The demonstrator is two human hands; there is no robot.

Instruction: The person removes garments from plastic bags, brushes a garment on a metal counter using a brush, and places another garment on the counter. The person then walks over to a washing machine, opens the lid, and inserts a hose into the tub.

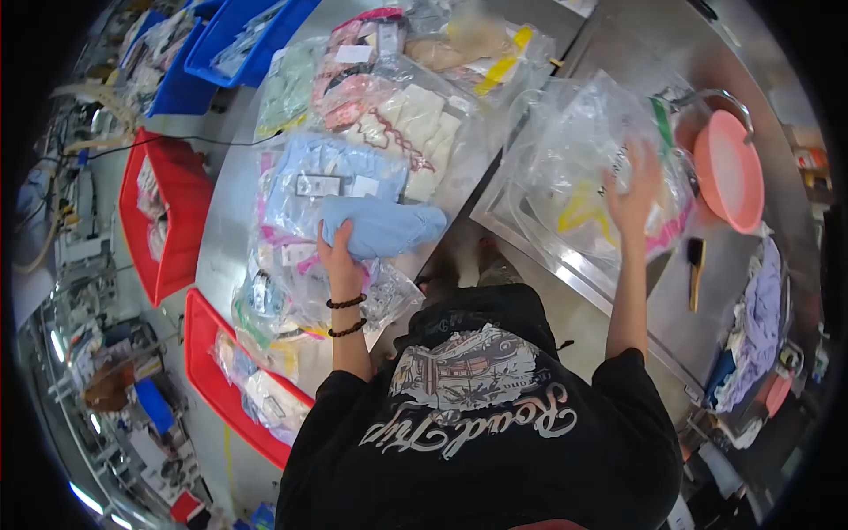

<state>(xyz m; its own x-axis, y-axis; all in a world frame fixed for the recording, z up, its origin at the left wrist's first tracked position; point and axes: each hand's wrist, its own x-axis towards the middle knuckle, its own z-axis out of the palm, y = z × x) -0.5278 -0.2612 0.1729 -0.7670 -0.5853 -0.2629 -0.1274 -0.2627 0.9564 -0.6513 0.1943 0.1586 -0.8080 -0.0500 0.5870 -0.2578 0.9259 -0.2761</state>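
A folded light blue garment is gripped at its left end by my left hand, with the thumb over the cloth. It lies against a bagged light blue garment bearing white labels. My right hand is spread, fingers apart and slightly blurred, over a pile of clear plastic bags with dark print. Whether its fingertips press on the plastic I cannot tell. Around my left hand are more bagged clothes, including a cream garment with red trim and a pink patterned one.
Right of the bags stand a pink basin, a wooden-handled brush and a lilac cloth heap. Red bins and a blue bin hold bagged items at left. A dark gap separates two metal tables.
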